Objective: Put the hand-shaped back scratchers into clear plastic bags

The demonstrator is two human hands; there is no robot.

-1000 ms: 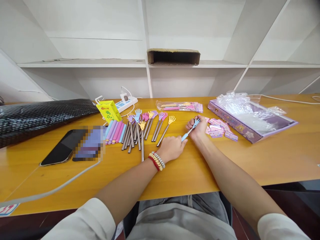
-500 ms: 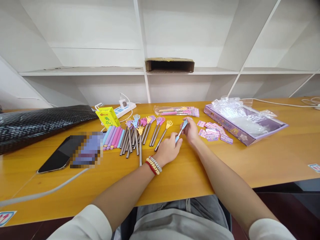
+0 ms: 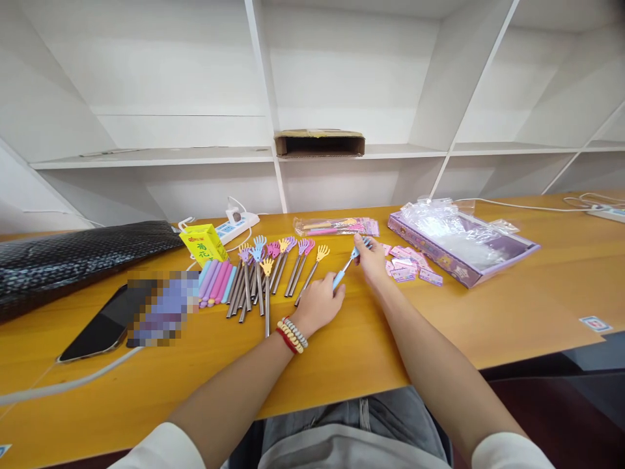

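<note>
A blue claw-headed stick (image 3: 347, 264) with a metal rod is held between my two hands. My left hand (image 3: 319, 301) is closed round its blue handle at the lower end. The fingers of my right hand (image 3: 371, 259) grip the claw head at the upper end. To the left lie several metal rods with claw heads, among them a yellow one (image 3: 267, 266). Beside them is a row of pink, purple and blue handles (image 3: 215, 282). Small printed cards (image 3: 404, 266) are scattered just right of my right hand.
A purple box (image 3: 456, 262) with clear plastic bags stands at the right. Bagged sticks (image 3: 336, 227) lie at the back. At the left are a yellow carton (image 3: 202, 244), a power strip (image 3: 237, 228), a phone (image 3: 95, 322) and a black wrapped bundle (image 3: 83, 260).
My hands have drawn slightly apart along the blue stick, and more of its rod and claw head shows. The camera view has shifted a little.
</note>
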